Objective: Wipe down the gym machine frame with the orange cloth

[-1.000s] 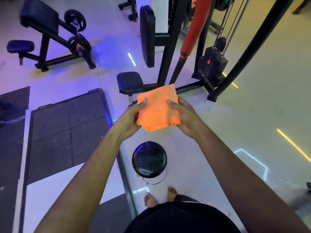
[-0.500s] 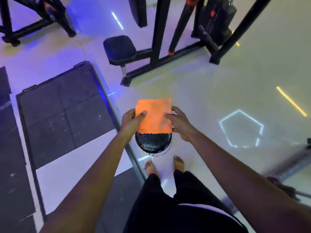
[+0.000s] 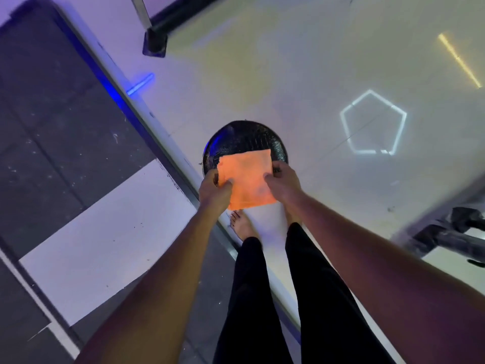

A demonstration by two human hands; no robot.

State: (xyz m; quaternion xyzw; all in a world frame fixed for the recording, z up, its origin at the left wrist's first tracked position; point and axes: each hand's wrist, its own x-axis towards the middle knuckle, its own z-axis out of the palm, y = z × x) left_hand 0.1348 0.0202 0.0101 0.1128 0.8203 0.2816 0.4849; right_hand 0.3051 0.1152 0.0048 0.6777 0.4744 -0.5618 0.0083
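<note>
From the head camera, looking almost straight down, the orange cloth (image 3: 246, 177) is held out flat in front of the person, folded into a rough square. The left hand (image 3: 215, 190) pinches its left edge, thumb on top and fingers curled underneath. The right hand (image 3: 284, 183) grips the right edge the same way, thumb pressed onto the fabric. The cloth is stretched between the two hands, above the floor, and its far edge overlaps the near side of a round black stool (image 3: 244, 140) with a textured seat; whether the cloth touches the seat cannot be told.

Below the cloth stand the person's bare feet (image 3: 242, 227) and legs in black trousers (image 3: 288, 298), just behind the stool. They stand on a pale glossy floor (image 3: 301, 74), which shows reflections of a white pentagon light (image 3: 372, 122), a yellow strip (image 3: 459, 60) and a blue streak (image 3: 140, 84).

To the left lies a dark rubber mat (image 3: 52, 114) with a metal edge, and a white panel (image 3: 105, 232) beside it. At the top, the black base bar and foot of the gym machine frame (image 3: 162, 30) rest on the floor, well apart from the cloth. At the right edge, another black piece of equipment (image 3: 456, 237) is blurred.
</note>
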